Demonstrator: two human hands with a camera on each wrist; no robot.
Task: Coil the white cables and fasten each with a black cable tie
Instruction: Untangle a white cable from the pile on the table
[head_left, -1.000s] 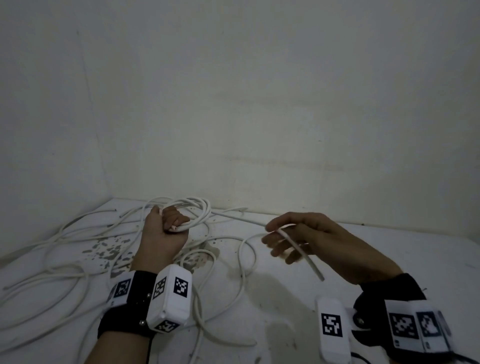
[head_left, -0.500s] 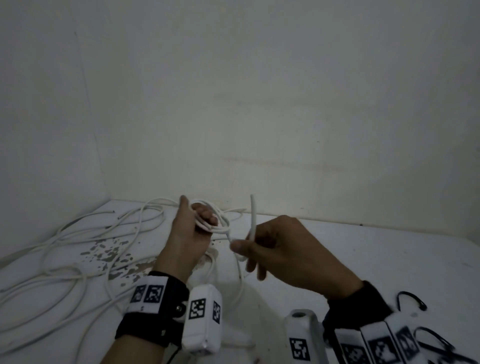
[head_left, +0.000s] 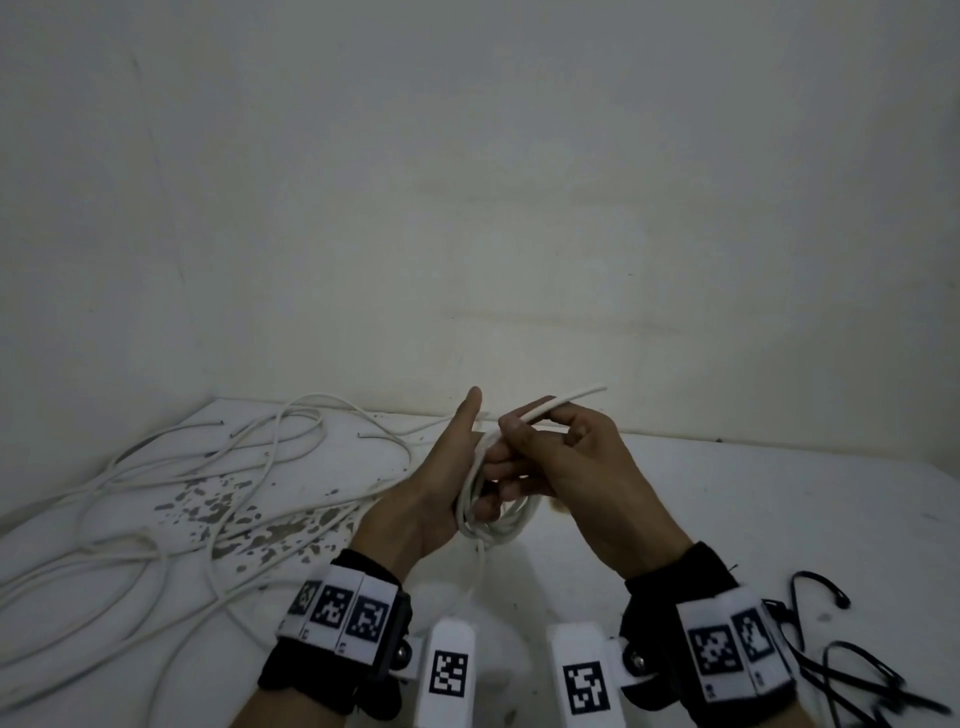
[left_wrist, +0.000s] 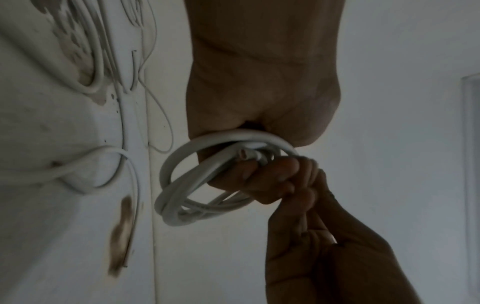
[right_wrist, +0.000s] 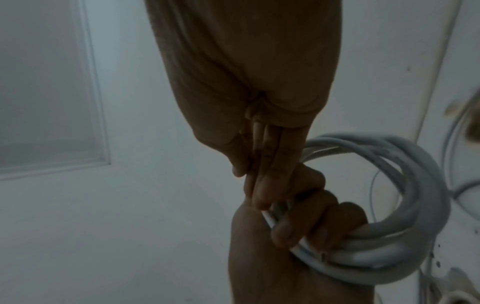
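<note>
My left hand (head_left: 480, 496) grips a small coil of white cable (head_left: 498, 527) just above the table, its thumb pointing up. The left wrist view shows its fingers (left_wrist: 249, 174) curled through the coil's loops (left_wrist: 176, 185), with a cut cable end beside them. My right hand (head_left: 524, 441) is pressed against the left and pinches the cable's free end (head_left: 571, 400), which sticks up to the right. Seen from the right wrist, the right hand's fingers (right_wrist: 267, 181) meet the left hand where the coil (right_wrist: 405, 216) hangs. Several black cable ties (head_left: 836, 660) lie at the lower right.
Several loose white cables (head_left: 208, 467) sprawl over the stained left half of the white table (head_left: 753, 499). A wall rises close behind the table, and another closes off the left side.
Both hands have come together and nearer to me. The right hand has carried the free end over to the coil; that end now points up to the right.
</note>
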